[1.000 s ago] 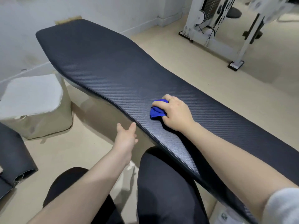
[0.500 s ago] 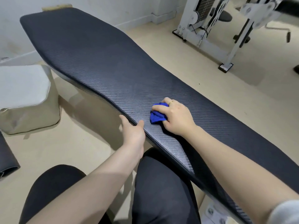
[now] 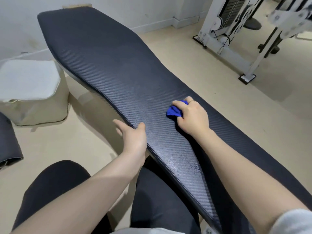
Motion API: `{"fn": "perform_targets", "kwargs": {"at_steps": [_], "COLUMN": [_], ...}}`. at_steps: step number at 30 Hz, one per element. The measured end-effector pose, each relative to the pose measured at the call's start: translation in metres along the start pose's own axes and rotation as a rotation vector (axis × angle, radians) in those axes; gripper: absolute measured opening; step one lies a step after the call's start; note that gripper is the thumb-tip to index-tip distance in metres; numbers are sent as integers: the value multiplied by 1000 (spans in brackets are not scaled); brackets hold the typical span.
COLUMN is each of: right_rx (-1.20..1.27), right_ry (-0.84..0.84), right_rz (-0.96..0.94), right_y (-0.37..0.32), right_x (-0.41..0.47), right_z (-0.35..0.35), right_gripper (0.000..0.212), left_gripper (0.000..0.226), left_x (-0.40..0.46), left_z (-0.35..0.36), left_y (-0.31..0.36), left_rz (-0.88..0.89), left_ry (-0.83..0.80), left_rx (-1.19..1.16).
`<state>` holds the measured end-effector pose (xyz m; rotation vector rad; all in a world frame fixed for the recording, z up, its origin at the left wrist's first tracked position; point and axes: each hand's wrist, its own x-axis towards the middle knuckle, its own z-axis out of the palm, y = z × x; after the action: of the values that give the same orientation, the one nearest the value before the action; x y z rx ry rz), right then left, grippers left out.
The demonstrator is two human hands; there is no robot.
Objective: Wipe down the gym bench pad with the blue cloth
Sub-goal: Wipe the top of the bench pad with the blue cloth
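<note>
The long black bench pad (image 3: 108, 61) with a carbon-weave texture runs from far left to near right. My right hand (image 3: 190, 117) grips a bunched blue cloth (image 3: 173, 112) and presses it onto the pad near its middle; most of the cloth is hidden under the fingers. My left hand (image 3: 133, 134) sits at the pad's near edge, thumb on top of the surface and fingers straight, reaching past the edge. A damp, speckled patch shows on the pad close to me.
A beige fabric box (image 3: 32, 92) stands on the floor left of the bench. A dark rolled mat (image 3: 8, 141) lies at the far left. A white weight machine frame (image 3: 236, 39) stands at the back right. My dark-clothed knees are under the bench edge.
My left hand came up from beside the bench and landed on the pad's near edge. My right hand slid the cloth a little farther across the pad.
</note>
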<state>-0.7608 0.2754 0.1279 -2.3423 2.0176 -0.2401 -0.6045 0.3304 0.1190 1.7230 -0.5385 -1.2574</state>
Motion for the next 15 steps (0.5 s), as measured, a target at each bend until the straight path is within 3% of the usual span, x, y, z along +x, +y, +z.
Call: {"fn": "perform_targets", "kwargs": {"at_steps": [4, 6, 7, 10, 12, 15], "right_rx": [52, 55, 30, 4, 27, 51], "right_ry": [-70, -91, -72, 54, 77, 48], "right_rz": [-360, -447, -397, 30, 201, 96], "right_y": [0, 18, 29, 57, 62, 62], "right_x": [-39, -40, -31, 8, 24, 15], "right_z": [-5, -5, -4, 2, 2, 1], "right_gripper": [44, 45, 44, 43, 42, 41], "left_gripper": [86, 84, 84, 84, 85, 86], "left_x": [-4, -5, -6, -9, -6, -1], "left_z": [14, 20, 23, 34, 39, 41], "left_y": [9, 11, 10, 10, 8, 1], "left_rz": [90, 128, 128, 117, 123, 169], "left_ry": [83, 127, 150, 212, 252, 291], "left_rx": [147, 211, 231, 285, 315, 352]}}
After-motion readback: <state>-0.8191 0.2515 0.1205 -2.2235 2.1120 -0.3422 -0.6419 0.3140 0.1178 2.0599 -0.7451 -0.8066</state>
